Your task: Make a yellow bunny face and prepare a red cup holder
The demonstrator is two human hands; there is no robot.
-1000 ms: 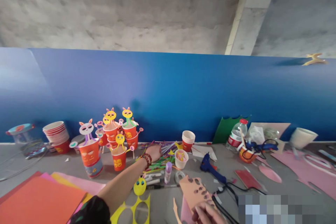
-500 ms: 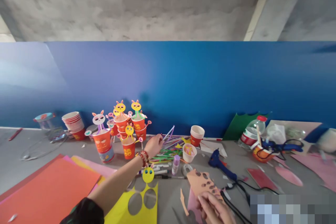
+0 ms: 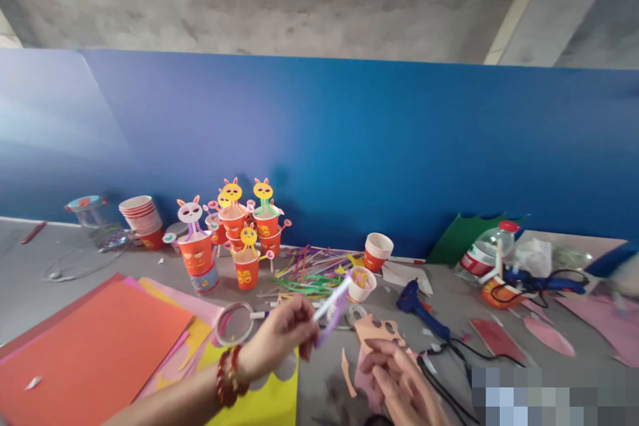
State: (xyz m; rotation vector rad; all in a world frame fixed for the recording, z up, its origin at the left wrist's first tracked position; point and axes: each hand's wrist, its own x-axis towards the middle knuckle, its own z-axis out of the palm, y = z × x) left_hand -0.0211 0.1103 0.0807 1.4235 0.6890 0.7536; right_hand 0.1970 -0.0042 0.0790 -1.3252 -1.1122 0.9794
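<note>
My left hand (image 3: 294,329), with a beaded bracelet on its wrist, pinches a thin white and purple strip (image 3: 332,303). The strip looks folded in two and is blurred by motion. At the lower right, my right hand (image 3: 402,379) has its fingers loosely bent and apart, and nothing shows between them. It hovers by the orange paper (image 3: 372,327) with cut-out holes. A yellow sheet (image 3: 279,396) with round holes lies partly under my left hand and forearm. Behind my left hand is a heap of colourful strips (image 3: 317,266).
Red cups with paper animal figures (image 3: 194,249) stand at the left, behind coloured paper sheets (image 3: 94,353). A tape roll (image 3: 234,324) lies by my left wrist. To the right are a blue glue gun (image 3: 424,311), its cord, a bottle (image 3: 486,249) and stacked cups (image 3: 378,251).
My left hand has come back from the strip heap towards me, carrying the strip. The tape roll now shows beside my wrist. My right hand has moved slightly up and left.
</note>
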